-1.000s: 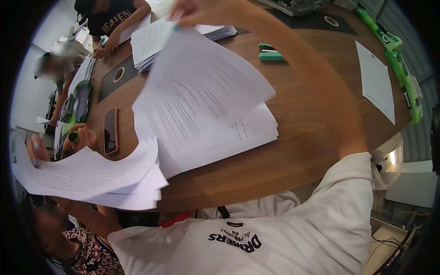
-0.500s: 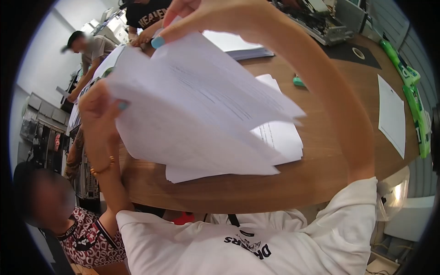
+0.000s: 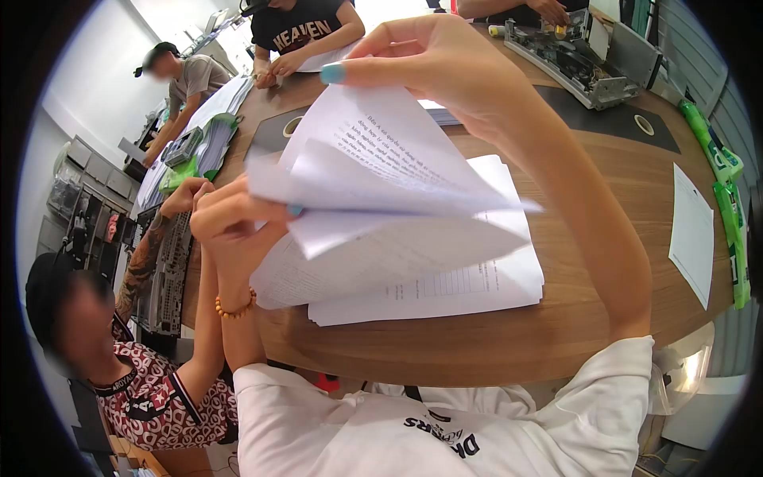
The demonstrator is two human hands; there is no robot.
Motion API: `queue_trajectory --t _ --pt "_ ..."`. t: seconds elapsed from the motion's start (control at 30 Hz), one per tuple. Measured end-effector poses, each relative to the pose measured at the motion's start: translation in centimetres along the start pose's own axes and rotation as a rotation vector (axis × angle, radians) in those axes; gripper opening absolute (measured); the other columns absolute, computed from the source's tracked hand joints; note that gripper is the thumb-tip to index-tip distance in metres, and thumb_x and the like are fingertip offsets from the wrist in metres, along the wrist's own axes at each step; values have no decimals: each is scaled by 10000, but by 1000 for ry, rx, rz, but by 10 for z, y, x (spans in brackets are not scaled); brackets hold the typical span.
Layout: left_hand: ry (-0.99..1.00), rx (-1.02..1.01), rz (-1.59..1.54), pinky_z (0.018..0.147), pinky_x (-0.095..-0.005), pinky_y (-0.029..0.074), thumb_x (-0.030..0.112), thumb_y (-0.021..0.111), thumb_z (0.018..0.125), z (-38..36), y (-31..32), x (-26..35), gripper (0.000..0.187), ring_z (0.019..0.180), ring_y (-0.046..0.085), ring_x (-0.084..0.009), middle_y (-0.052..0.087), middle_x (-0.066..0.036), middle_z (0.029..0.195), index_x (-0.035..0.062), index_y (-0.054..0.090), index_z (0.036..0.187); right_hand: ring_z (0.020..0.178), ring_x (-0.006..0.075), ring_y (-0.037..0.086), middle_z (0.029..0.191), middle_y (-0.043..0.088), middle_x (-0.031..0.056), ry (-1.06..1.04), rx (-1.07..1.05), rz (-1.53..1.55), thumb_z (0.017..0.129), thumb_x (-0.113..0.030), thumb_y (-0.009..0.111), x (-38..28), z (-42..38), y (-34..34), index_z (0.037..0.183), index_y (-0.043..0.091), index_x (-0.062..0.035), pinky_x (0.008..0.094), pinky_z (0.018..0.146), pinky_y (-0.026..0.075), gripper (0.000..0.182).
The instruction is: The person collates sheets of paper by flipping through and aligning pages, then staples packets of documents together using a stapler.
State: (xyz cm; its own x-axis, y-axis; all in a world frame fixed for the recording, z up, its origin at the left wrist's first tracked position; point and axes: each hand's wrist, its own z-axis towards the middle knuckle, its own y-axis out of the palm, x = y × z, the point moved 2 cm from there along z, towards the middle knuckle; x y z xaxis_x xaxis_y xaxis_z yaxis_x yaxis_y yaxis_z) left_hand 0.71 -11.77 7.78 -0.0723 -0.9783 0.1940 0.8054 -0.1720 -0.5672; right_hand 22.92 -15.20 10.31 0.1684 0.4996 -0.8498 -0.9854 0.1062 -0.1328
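Observation:
Several loose printed sheets [image 3: 373,151] are held up above the table, bent and partly blurred. My right hand [image 3: 413,60] pinches their upper edge between thumb and fingers. At the sheets' left side, my left hand [image 3: 242,219] has its fingers closed on them, with a beaded bracelet at the wrist. Below lies a stack of printed paper [image 3: 509,278] on the wooden table, its top page showing a table grid. The raised sheets cover much of that stack.
An opened metal device [image 3: 572,63] stands at the back right of the table [image 3: 588,183]. A single sheet [image 3: 691,238] and green packages [image 3: 727,215] lie right. Co-workers [image 3: 87,334] sit or stand left and behind; green folders [image 3: 214,139] lie back left.
The view has shifted, showing more of the table's back. My left hand has lowered relative to my right, and the held sheets have folded apart, showing more of the stack underneath.

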Motion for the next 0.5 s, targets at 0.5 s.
queue_trajectory --t 0.5 --pt "-223 47 -418 520 -289 415 59 646 638 -59 -105 14 231 568 538 -164 575 -122 649 34 455 509 593 80 547 659 605 53 -12 250 -551 697 -87 665 58 -13 -144 761 622 14 212 538 436 127"
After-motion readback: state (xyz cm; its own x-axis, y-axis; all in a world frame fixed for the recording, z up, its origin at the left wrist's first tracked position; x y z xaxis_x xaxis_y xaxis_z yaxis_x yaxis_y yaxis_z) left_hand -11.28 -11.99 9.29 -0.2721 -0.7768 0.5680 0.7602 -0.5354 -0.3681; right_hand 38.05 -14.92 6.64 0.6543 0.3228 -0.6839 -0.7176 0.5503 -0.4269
